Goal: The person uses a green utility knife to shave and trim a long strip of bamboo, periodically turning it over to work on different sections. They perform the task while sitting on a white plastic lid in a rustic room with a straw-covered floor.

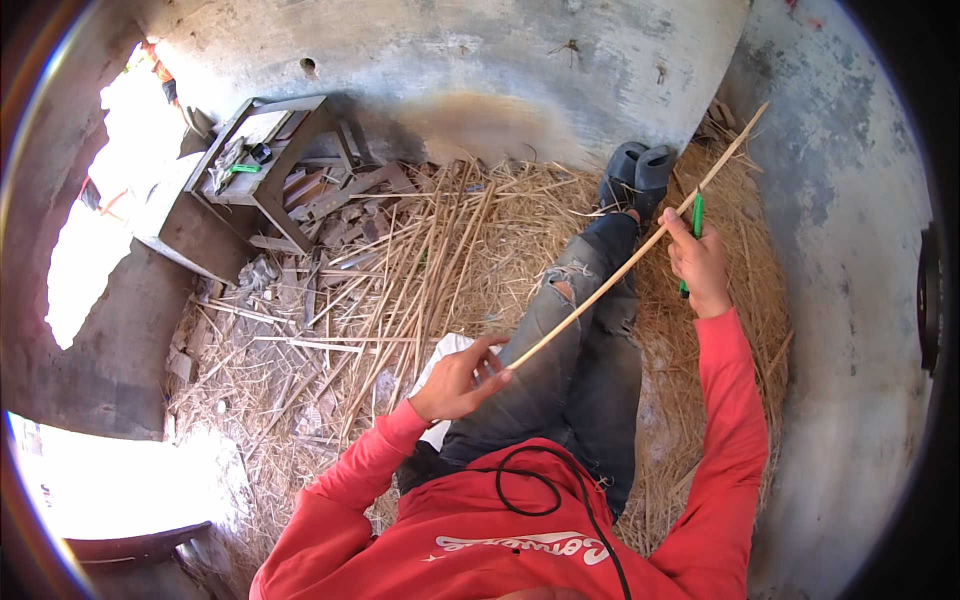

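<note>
A long, thin pale strip, of bamboo or wood, point(600, 292) slants across my legs, its far end up at the right near the wall. My right hand point(700, 262) grips it past its middle, thumb on top. That same hand also holds a slim green tool point(697, 215), which looks like a box cutter; its blade cannot be made out. At the strip's near end, my left hand point(462, 382) has its fingertips around the tip, the other fingers loosely bent. Below the left hand, a white piece point(450, 348) shows beside my thigh.
My outstretched legs point(560, 330) lie on shavings. Left of them spreads a pile of long strips point(430, 250). A low worn table point(290, 150) at the back left bears a green item point(245, 168) and a cloth. Concrete walls point(820, 250) curve around; bright openings point(90, 250) are on the left.
</note>
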Demonstrator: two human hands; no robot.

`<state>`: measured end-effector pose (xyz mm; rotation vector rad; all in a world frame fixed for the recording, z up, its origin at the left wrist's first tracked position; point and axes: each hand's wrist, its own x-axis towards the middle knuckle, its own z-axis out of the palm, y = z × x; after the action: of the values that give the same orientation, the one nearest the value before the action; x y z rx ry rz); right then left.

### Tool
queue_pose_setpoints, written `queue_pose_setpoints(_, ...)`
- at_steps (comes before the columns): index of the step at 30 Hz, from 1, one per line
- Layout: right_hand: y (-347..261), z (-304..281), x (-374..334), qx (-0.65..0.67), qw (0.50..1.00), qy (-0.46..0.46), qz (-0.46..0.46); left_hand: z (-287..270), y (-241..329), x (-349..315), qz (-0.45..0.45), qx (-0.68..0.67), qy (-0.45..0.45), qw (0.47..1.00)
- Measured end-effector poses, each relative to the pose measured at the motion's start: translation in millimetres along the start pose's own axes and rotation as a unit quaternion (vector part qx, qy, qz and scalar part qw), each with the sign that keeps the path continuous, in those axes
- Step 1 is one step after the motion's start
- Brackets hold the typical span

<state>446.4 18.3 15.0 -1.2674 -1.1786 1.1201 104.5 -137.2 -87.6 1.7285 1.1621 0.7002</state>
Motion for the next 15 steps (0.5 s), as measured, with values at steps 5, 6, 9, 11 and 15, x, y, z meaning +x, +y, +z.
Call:
queue_pose_setpoints(5, 3.8, 8.9, 1.1, -0.020, 0.999, -0.009, -0.027, 19.7, 5.6, 18.5, 0.074, -0.086, -0.012, 0.993)
queue_pose_setpoints(6, 3.9, 11.3, 0.7, -0.021, 0.999, -0.011, -0.037, 25.5, 6.6, 21.2, 0.081, -0.107, -0.021, 0.991)
queue_pose_setpoints(9, 1.4, 14.8, -3.3, 0.011, 0.999, -0.018, -0.032, 31.4, 19.4, 26.9, 0.041, -0.145, -0.047, 0.987)
queue_pose_setpoints(11, -4.2, 13.4, -6.2, 0.026, 0.999, -0.022, -0.029, 37.3, 18.7, 31.6, 0.047, -0.186, -0.045, 0.980)
queue_pose_setpoints(15, -10.4, 15.7, -4.1, 0.058, 0.997, -0.043, -0.028, 44.1, 0.6, 39.2, 0.095, -0.266, -0.027, 0.959)
